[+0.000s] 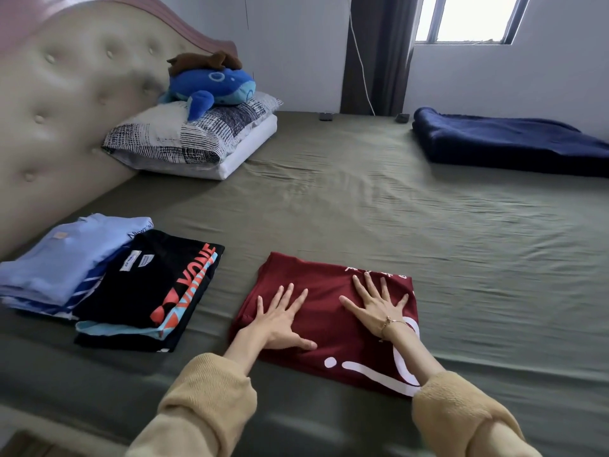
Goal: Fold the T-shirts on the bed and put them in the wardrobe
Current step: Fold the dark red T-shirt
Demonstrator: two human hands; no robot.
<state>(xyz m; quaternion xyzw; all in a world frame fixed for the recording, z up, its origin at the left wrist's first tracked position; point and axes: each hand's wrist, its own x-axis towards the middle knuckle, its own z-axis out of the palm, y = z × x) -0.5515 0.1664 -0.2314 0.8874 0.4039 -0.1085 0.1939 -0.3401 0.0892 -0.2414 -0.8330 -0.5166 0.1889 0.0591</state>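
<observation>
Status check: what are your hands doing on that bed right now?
Left hand and right hand open, pressing flat on folded maroon T-shirt. Nothing blocking it.

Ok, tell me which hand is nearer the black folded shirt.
Left. The left hand presses the maroon shirt on the side toward the black shirt; the right hand lies farther away.

The green-sheeted bed [362, 199] carries 3 folded T-shirts [329, 318], stacked pillows [184, 143], a navy blanket [507, 143].
</observation>
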